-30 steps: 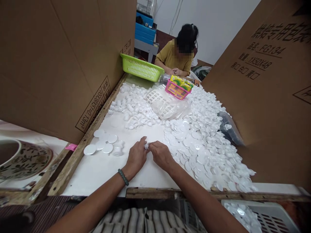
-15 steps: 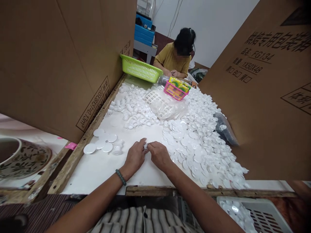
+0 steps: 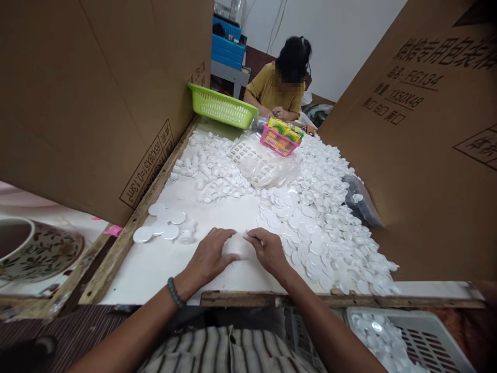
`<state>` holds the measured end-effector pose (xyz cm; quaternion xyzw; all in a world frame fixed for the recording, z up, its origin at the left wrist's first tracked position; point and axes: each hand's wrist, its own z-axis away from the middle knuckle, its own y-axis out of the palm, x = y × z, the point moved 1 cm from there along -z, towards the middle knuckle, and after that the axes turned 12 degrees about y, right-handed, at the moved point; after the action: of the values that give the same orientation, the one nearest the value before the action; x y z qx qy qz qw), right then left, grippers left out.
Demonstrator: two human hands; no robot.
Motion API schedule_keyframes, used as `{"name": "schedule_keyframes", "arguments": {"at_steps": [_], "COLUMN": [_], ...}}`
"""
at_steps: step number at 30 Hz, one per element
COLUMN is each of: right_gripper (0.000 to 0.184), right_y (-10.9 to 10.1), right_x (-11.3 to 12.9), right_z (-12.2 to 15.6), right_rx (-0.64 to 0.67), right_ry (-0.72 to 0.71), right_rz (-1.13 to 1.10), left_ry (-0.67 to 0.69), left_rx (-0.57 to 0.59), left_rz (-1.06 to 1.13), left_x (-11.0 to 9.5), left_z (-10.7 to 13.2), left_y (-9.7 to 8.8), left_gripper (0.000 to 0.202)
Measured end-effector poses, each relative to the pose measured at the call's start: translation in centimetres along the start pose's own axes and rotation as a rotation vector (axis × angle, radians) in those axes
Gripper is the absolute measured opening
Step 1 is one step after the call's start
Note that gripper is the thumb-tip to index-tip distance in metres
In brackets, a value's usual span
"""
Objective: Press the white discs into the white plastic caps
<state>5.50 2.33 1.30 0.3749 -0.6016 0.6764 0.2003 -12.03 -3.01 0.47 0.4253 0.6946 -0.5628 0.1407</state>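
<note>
Between my hands, low over the white tabletop, is a pale round plastic disc, hard to tell from the white surface. My left hand curves around its left side, thumb and fingers spread to its edges. At the disc's far right, my right hand pinches a small white piece, whose shape is too small to make out. Left of my hands lie several flat white discs and a few cup-shaped white plastic pieces. A large pile of white discs spreads to the right.
Tall cardboard boxes flank the table, one left, one right. Farther back are a green basket, a pink basket with yellow packets and a clear plastic bag. A person in yellow sits beyond. A patterned pot stands left.
My hands have moved apart from a close pinch on a small white piece. The left thumb and fingers have spread around a pale disc; the right hand has shifted slightly right, still pinching.
</note>
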Motion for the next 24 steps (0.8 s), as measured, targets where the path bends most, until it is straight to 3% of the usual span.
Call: {"name": "schedule_keyframes", "arguments": {"at_steps": [4,10,16,24], "right_gripper": [0.016,0.023,0.024,0.019], "right_y": [-0.5,0.6,0.8,1.0], "right_x": [0.0,1.0,1.0,0.6], "right_z": [2.0,3.3,3.7,4.1], "right_rx": [0.017,0.153,0.165,0.143], "right_ry": [-0.168,-0.355,-0.42,-0.502], "right_rz": [0.109,0.374,0.569,0.665], "left_ry": [0.089,0.023,0.025,0.027], "left_rx": [0.104,0.067,0.03,0.03], "left_rz": [0.012,-0.022,-0.036,-0.001], "left_x": [-1.0,-0.6,-0.1,-0.3], "left_z": [1.2,0.9,1.1,1.3], "left_y": [0.2,1.7,2.2,1.8], "left_gripper": [0.049,0.045,0.045,0.043]}}
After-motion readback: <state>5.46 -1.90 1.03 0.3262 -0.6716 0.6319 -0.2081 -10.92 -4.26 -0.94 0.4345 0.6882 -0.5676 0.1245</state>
